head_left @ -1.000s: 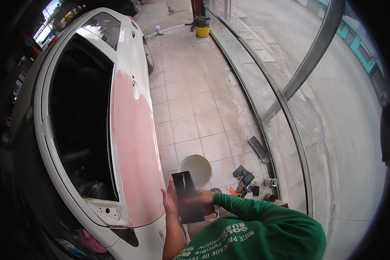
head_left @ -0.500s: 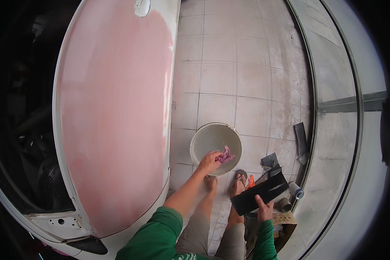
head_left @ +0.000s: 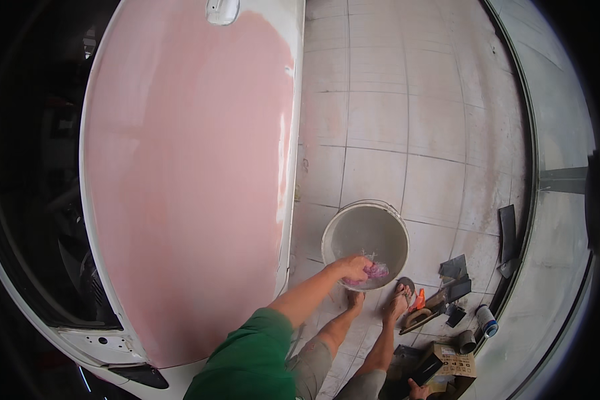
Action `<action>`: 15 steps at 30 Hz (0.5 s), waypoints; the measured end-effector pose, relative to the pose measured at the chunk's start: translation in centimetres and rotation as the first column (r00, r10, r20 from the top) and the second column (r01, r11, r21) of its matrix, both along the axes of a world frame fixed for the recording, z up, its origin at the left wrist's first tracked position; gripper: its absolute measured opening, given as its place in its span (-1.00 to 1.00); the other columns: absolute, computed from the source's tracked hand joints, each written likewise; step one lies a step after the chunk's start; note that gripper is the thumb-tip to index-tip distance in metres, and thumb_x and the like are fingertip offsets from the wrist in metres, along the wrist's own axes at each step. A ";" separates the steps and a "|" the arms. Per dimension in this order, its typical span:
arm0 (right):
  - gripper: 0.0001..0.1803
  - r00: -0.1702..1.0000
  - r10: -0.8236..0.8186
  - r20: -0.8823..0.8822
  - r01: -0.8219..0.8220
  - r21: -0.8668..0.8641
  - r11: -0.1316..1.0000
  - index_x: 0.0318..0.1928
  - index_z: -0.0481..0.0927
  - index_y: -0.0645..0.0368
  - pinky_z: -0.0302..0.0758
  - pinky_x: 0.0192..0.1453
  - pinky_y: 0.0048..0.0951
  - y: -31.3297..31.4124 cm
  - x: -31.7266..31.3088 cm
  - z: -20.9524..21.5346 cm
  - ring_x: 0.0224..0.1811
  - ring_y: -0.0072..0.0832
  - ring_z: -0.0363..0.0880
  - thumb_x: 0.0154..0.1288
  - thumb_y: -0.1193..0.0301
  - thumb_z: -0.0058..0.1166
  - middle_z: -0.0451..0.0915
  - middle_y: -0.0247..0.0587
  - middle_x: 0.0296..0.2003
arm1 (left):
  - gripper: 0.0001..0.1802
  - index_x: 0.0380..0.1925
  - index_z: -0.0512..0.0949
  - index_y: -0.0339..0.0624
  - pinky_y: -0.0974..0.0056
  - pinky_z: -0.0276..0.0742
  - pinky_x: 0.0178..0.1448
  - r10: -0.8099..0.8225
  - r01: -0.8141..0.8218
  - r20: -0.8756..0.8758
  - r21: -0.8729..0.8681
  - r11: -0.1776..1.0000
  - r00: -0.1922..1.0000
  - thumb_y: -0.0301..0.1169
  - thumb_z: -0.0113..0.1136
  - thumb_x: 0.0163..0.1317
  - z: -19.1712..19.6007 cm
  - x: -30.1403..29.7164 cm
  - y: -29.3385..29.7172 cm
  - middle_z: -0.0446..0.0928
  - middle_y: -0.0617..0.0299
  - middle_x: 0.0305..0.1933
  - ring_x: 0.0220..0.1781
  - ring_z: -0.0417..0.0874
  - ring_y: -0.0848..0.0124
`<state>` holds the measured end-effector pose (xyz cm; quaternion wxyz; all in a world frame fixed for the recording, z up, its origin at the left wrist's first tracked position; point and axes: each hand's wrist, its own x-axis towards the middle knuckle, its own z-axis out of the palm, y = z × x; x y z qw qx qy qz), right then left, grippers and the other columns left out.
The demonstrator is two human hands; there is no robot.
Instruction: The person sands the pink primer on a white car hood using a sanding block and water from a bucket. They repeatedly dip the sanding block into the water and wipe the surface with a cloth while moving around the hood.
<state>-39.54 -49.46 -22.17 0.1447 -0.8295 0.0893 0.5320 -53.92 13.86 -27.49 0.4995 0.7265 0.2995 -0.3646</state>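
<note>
My left hand (head_left: 355, 268) is closed around a wet, pink cloth (head_left: 377, 270) inside the near part of a pale bucket (head_left: 325, 250). Cloudy water in the bucket is disturbed around the cloth. Low at the right, my right hand (head_left: 418, 391) grips the lower end of a flat black rectangular sheet (head_left: 425, 369). The sheet is tilted over a cardboard box (head_left: 457, 360), and the frame's lower edge cuts off part of that hand. To the left stands a white car door panel (head_left: 193, 167) with a broad, matt pink patch over most of it.
Right of my feet lie a sanding block with a handle (head_left: 420, 317), an orange object (head_left: 418, 300) and dark sheets (head_left: 454, 267). A can (head_left: 487, 321) and a grey cylinder (head_left: 467, 341) stand nearby. A glass wall (head_left: 560, 233) borders the tiled floor (head_left: 433, 180).
My left hand has lowered the cloth from above the bucket into the water. My right hand has drawn the black sheet down toward the box. The view has shifted left.
</note>
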 end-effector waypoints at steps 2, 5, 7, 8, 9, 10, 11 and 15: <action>-0.32 0.986 -0.064 0.157 0.054 0.066 0.996 0.33 0.65 0.10 0.24 0.56 0.27 -3.9 4.0 1.3 0.37 0.22 0.54 0.31 0.04 0.47 0.71 0.15 0.19 | -0.57 0.05 0.74 -0.05 0.00 0.69 0.15 0.011 -0.060 0.341 0.135 0.989 0.940 -0.35 0.36 0.11 7.7 2.2 0.8 0.67 -0.01 0.12 0.14 0.74 0.00; -0.27 0.978 -0.122 0.166 0.108 0.091 0.990 0.08 0.61 0.38 0.46 0.28 0.09 1.2 2.1 3.3 0.12 0.04 0.64 0.20 0.00 0.55 0.72 0.19 -0.01 | -0.52 0.09 0.76 0.04 0.05 0.74 0.17 -0.065 -0.153 0.359 0.547 0.823 0.931 -0.46 0.34 0.10 32.2 -0.7 5.4 0.63 0.06 0.23 0.21 0.72 0.05; -0.18 0.975 -0.128 0.179 0.106 0.128 0.986 -0.08 0.57 0.57 0.61 0.09 -0.03 5.6 2.1 5.1 -0.05 -0.08 0.71 0.12 -0.03 0.61 0.72 0.22 -0.14 | -0.47 0.10 0.78 0.12 0.01 0.73 0.15 -0.207 -0.078 0.232 0.823 0.562 0.951 -0.47 0.36 0.04 44.6 -3.6 8.2 0.65 0.09 0.20 0.09 0.71 0.00; -0.20 0.967 0.097 0.236 -0.068 -0.132 0.989 -0.08 0.54 0.52 0.60 0.11 -0.03 6.4 4.0 5.3 -0.01 -0.10 0.69 0.13 -0.03 0.60 0.70 0.24 -0.10 | -0.45 0.11 0.77 0.12 -0.07 0.67 0.20 -0.230 -0.034 0.164 0.876 0.482 0.959 -0.47 0.36 0.02 48.4 -4.8 9.4 0.62 0.10 0.23 0.07 0.68 -0.01; -0.18 0.964 0.052 0.263 -0.029 -0.090 0.996 -0.08 0.55 0.52 0.59 0.13 -0.03 6.8 5.2 5.9 0.01 -0.09 0.68 0.13 -0.06 0.60 0.69 0.25 -0.09 | -0.43 0.13 0.77 0.12 -0.16 0.53 0.32 -0.239 0.029 0.063 0.931 0.363 0.969 -0.45 0.38 0.01 51.2 -5.4 10.1 0.57 0.10 0.30 0.12 0.62 -0.02; -0.16 0.963 0.010 0.269 -0.001 -0.036 0.999 -0.09 0.55 0.52 0.58 0.15 -0.04 8.0 5.8 6.3 0.03 -0.07 0.67 0.12 -0.10 0.59 0.68 0.25 -0.08 | -0.44 0.16 0.76 0.12 -0.30 0.32 0.52 -0.227 0.070 -0.003 0.955 0.287 0.974 -0.37 0.44 0.05 53.3 -6.3 11.1 0.53 0.09 0.36 0.23 0.57 -0.07; -0.14 0.962 -0.035 0.271 0.032 0.013 0.999 -0.09 0.55 0.51 0.57 0.17 -0.05 9.0 6.3 7.0 0.05 -0.06 0.66 0.11 -0.13 0.59 0.67 0.26 -0.07 | -0.45 0.16 0.77 0.11 -0.37 0.17 0.63 -0.241 0.104 -0.061 0.980 0.169 0.969 -0.24 0.50 0.08 54.2 -6.8 11.7 0.51 0.09 0.39 0.29 0.53 -0.07; -0.11 0.950 -0.001 0.311 -0.006 0.022 1.000 -0.07 0.67 0.58 0.54 0.20 -0.02 13.8 4.8 10.9 0.08 0.16 0.65 0.11 -0.17 0.54 0.66 0.37 -0.08 | -0.66 -0.06 0.80 0.04 -0.40 0.11 0.67 -0.330 0.232 -0.196 0.970 0.072 0.924 -0.20 0.49 0.14 51.3 -10.1 17.9 0.59 0.11 0.29 0.32 0.54 0.03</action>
